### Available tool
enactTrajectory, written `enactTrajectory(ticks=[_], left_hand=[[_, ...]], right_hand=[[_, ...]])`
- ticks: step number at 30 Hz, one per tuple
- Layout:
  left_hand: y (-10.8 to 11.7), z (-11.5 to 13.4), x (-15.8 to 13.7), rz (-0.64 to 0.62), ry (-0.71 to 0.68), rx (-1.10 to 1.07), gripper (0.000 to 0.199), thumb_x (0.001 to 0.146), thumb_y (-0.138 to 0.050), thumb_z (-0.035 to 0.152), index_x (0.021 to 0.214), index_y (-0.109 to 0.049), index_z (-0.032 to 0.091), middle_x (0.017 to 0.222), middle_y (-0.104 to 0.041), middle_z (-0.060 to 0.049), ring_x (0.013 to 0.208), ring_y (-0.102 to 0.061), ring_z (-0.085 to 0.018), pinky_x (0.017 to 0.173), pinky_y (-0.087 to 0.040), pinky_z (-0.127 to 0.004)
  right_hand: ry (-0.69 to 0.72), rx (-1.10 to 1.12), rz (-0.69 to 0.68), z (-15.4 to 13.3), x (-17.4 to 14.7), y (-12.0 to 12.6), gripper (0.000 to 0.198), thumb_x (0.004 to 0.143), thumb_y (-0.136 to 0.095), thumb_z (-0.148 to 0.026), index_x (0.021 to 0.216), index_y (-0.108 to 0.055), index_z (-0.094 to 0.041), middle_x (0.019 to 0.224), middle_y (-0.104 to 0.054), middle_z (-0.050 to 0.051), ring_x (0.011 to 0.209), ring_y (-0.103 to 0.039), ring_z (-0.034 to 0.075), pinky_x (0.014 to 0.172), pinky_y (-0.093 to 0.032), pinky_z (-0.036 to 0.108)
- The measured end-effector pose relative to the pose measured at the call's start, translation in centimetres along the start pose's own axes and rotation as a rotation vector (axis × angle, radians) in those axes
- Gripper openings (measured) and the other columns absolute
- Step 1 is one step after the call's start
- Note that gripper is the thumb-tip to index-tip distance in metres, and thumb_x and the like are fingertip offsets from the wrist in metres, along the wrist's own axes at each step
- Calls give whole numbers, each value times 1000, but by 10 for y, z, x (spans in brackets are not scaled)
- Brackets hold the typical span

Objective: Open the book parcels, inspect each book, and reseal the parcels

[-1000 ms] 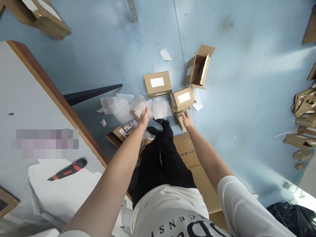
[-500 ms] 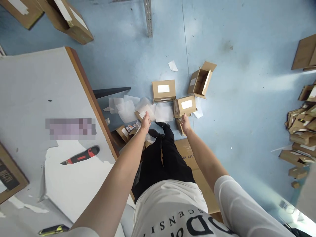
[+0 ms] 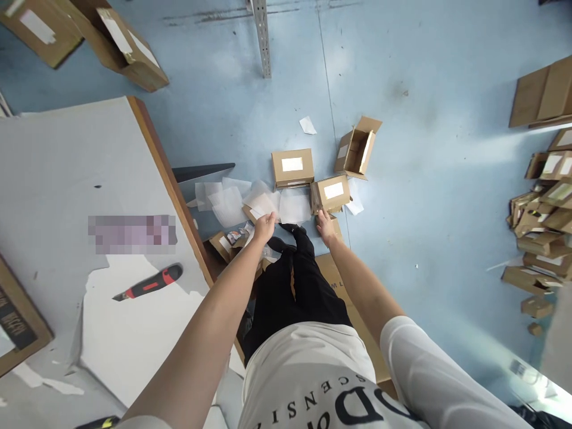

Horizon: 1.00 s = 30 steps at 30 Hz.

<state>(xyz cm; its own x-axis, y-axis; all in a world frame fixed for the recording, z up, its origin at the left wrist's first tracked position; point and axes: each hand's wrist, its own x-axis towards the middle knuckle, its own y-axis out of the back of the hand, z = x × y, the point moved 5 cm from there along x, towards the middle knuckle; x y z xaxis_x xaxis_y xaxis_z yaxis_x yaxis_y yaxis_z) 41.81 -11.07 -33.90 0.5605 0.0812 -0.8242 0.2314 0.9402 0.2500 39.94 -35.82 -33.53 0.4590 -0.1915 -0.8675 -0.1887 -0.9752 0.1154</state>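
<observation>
I look down past my white shirt and black trousers at a blue floor. My left hand (image 3: 265,227) reaches down to the white paper sheets (image 3: 261,205) and a small flat carton beside them, fingers curled near its edge. My right hand (image 3: 326,226) hangs by a small flat cardboard piece (image 3: 336,227) under a closed carton with a white label (image 3: 329,193). Whether either hand grips anything is unclear at this distance. Another labelled carton (image 3: 292,167) lies behind, and an open empty carton (image 3: 358,147) lies on its side.
A white table with a brown edge (image 3: 158,179) stands on my left, bearing a red and black utility knife (image 3: 147,283). A large flattened carton (image 3: 335,280) lies under my feet. Stacked cardboard (image 3: 543,232) is piled at right; more boxes (image 3: 125,44) sit top left.
My view has risen and swung left, so more of the table shows. Both hands stay low near the floor cartons, drawn slightly back toward my feet.
</observation>
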Motion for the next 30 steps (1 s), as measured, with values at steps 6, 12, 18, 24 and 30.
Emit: enactTrajectory(ticks=[6, 12, 18, 24, 30], left_hand=[[-9, 3, 15, 19, -82, 182, 45, 73, -63, 21, 118, -57, 21, 109, -70, -9, 98, -67, -23, 95, -47, -37], [-13, -1, 27, 11, 5, 170, 37, 74, -66, 28, 109, -62, 17, 108, -70, -13, 105, -66, -26, 96, -46, -36], [-19, -10, 30, -37, 50, 223, 37, 74, -68, 31, 107, -63, 16, 106, -70, -15, 106, -66, -27, 94, -48, -36], [-27, -18, 33, -76, 89, 260, 35, 77, -66, 30, 107, -62, 14, 101, -72, -14, 102, -68, -26, 90, -50, -35], [-34, -21, 40, -98, 99, 289, 34, 79, -65, 29, 109, -62, 13, 100, -72, -14, 96, -70, -24, 87, -51, -34]], right_hand=[[-23, 22, 23, 10, -1, 10, 75, 83, -49, -64, 150, -29, -35, 158, -28, -1, 145, -29, 22, 114, -31, 51], [-22, 38, 33, 13, -1, 19, 77, 83, -49, -63, 151, -27, -32, 158, -29, 0, 145, -28, 25, 114, -32, 53], [-38, 54, 40, 18, 1, 27, 79, 80, -54, -62, 150, -30, -33, 157, -31, 3, 143, -33, 29, 110, -37, 56], [-82, 114, 87, 22, 1, 29, 78, 80, -57, -59, 149, -31, -33, 157, -31, 4, 142, -34, 27, 110, -37, 52], [-128, 119, 72, 25, 5, 32, 78, 84, -56, -53, 151, -28, -25, 158, -28, 8, 142, -33, 26, 112, -35, 48]])
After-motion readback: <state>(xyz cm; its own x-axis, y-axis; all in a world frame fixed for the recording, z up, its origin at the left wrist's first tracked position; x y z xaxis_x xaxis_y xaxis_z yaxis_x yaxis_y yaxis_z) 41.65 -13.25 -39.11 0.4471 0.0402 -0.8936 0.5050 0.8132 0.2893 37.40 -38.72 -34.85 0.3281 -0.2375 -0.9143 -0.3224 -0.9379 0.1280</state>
